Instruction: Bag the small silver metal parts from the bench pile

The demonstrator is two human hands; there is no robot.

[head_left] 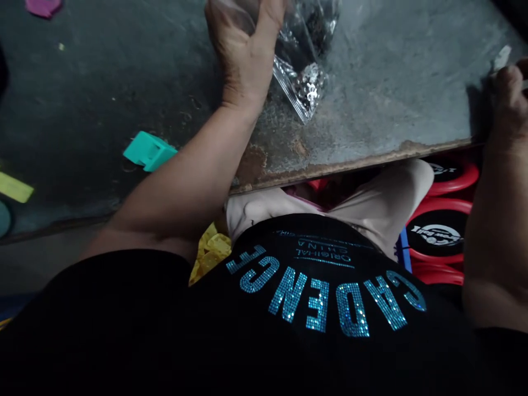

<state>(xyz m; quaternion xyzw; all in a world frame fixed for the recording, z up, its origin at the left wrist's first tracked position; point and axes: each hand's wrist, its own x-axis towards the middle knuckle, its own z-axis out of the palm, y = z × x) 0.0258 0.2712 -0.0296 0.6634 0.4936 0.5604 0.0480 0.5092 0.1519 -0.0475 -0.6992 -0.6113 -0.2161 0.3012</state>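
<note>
Left hand [247, 49]: curled, with a clear bag [295, 52] gripped.
Right hand [511, 96]: partly cut off; a small pale bit [502, 57] is seen at its fingertips, but whether it is gripped cannot be told.
Clear bag: held at the gray table [391, 71], near its edge, with shiny bits [311, 88] inside.
Blue-green block [149, 151]: set on the table, beside the left arm.
Farther left: a yellow strip [15, 187] and a pink piece [43, 6] are seen.
</note>
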